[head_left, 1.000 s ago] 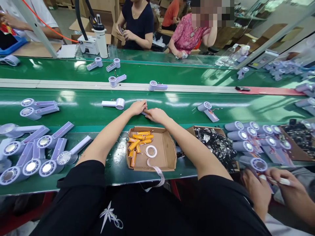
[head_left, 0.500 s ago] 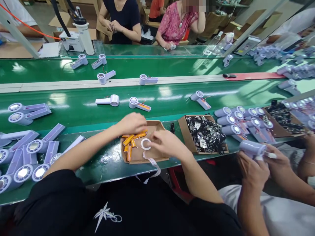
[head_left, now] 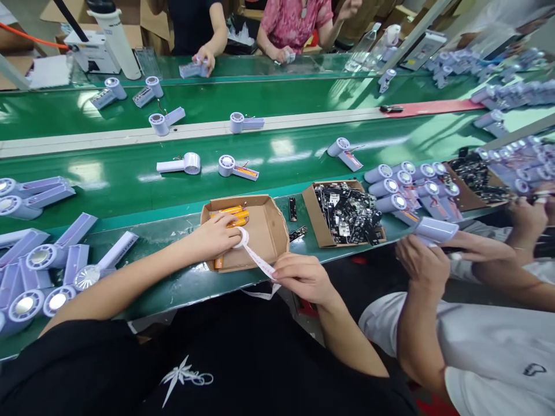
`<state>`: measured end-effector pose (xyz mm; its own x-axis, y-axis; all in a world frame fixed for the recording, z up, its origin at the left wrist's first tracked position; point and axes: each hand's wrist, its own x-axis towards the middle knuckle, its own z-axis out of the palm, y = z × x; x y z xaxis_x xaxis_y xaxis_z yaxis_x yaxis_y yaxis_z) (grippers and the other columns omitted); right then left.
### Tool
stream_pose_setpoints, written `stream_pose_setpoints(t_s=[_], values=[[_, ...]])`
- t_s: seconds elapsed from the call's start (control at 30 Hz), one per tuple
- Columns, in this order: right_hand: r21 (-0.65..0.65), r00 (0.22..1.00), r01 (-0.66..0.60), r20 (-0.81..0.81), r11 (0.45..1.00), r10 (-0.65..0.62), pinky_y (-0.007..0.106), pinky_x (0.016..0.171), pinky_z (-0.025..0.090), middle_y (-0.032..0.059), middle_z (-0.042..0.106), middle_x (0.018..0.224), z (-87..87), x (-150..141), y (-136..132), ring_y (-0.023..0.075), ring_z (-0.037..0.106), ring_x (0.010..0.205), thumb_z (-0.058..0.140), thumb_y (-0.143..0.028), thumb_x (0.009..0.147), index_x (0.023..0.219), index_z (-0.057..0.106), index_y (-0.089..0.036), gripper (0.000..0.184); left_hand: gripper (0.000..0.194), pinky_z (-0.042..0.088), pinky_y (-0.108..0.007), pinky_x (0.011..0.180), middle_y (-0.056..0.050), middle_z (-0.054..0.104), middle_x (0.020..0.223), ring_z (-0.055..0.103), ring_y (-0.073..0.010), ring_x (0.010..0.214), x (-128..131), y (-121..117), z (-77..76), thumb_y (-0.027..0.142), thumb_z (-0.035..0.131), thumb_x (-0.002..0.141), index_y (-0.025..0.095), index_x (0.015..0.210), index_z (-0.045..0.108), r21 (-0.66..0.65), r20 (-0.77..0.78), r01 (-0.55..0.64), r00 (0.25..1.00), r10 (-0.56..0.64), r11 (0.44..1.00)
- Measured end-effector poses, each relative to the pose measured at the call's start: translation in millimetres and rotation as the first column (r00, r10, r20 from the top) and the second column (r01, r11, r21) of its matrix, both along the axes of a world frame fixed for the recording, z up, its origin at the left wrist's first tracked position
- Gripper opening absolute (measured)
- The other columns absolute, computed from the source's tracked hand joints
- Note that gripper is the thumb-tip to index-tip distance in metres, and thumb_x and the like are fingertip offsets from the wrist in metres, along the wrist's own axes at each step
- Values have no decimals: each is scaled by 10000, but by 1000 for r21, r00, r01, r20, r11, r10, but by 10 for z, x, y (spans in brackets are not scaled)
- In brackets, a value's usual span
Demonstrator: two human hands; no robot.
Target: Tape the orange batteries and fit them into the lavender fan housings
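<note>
A shallow cardboard box [head_left: 271,228] sits at the bench edge before me, with several orange cylindrical batteries [head_left: 236,216] inside. My left hand [head_left: 217,236] reaches over its left side, fingers curled against a small white roll of tape [head_left: 243,236]. From the roll a pale printed strip [head_left: 260,264] stretches toward me across the box's front rim. My right hand [head_left: 303,277] is closed, pinching this strip between thumb and fingers just outside the front right corner. The strip's loose end hangs below, near my shirt.
Lilac handheld fan bodies [head_left: 47,254] crowd the bench at left; others lie on the green conveyor [head_left: 295,162]. To the right stand a box of black circuit boards [head_left: 347,214] and more fan bodies [head_left: 392,188]. A co-worker's hands [head_left: 422,260] hold one fan nearby.
My left hand has come down onto the tape roll. My right hand has moved toward me, drawing the strip straighter. Across the line, a co-worker's hand now touches a fan body.
</note>
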<state>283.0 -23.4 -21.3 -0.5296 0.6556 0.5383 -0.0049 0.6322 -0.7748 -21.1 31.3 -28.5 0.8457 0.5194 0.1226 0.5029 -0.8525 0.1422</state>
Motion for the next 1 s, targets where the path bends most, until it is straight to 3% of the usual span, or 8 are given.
stream_pose_setpoints(t_s=[0.1,0.17,0.3,0.47,0.57,0.77,0.9,1.0], values=[[-80,996,42,-79,996,-48,330,682,656,39,850,820,12,58,31,202,805,705,836,-244,991,975,868,-259,39,21,438,-537,1202,-85,786,1120,588,-353,1360,-162,-145,87,199,693,1030,202,1020,711,-129,77,5,997,5,992],[-142,985,158,-53,977,-167,328,664,650,47,853,828,-40,72,101,209,803,705,862,-286,964,927,875,-263,46,31,451,-534,1211,-95,774,1171,562,-351,1400,-218,-192,131,220,679,1038,207,1015,695,-245,148,17,989,20,969],[-287,917,383,4,878,-399,321,648,634,49,851,834,-170,-4,256,215,793,707,901,-401,916,901,872,-264,141,131,462,-510,1233,-118,750,1192,547,-331,1443,-175,-148,209,295,630,1069,208,981,672,-463,310,27,941,133,886],[-339,925,376,76,862,-373,355,710,640,53,852,865,-216,-167,330,235,797,763,884,-502,912,923,866,-265,238,288,522,-463,1188,-143,727,1378,663,-293,1316,-70,-26,254,324,669,1013,178,1259,704,-671,387,36,869,309,741],[-370,914,402,100,837,-394,373,722,649,58,850,876,-224,-183,323,246,800,782,879,-548,905,933,858,-260,289,399,482,-460,1255,-142,692,1499,632,-295,1423,-82,-12,223,312,637,1014,180,1386,698,-700,389,93,881,269,708],[-465,914,382,64,798,-400,361,728,668,57,850,871,-253,-137,293,240,813,793,902,-596,868,916,837,-249,356,842,439,-511,1317,-183,538,1677,506,-350,1573,-46,-74,196,196,696,809,162,1629,510,-611,368,148,923,114,778],[-478,906,391,46,787,-422,364,700,670,59,852,873,-270,-149,293,249,816,791,897,-606,868,915,842,-255,359,745,465,-504,1286,-180,593,1612,545,-332,1537,72,-103,216,105,570,847,195,1586,544,-551,377,120,919,117,826],[-514,900,374,1,772,-436,350,681,668,59,849,848,-287,-158,298,244,821,766,899,-618,862,914,834,-248,379,606,583,-399,1107,-158,744,1386,728,-267,1289,137,-89,154,126,560,922,184,1525,536,-647,378,139,912,158,750]])
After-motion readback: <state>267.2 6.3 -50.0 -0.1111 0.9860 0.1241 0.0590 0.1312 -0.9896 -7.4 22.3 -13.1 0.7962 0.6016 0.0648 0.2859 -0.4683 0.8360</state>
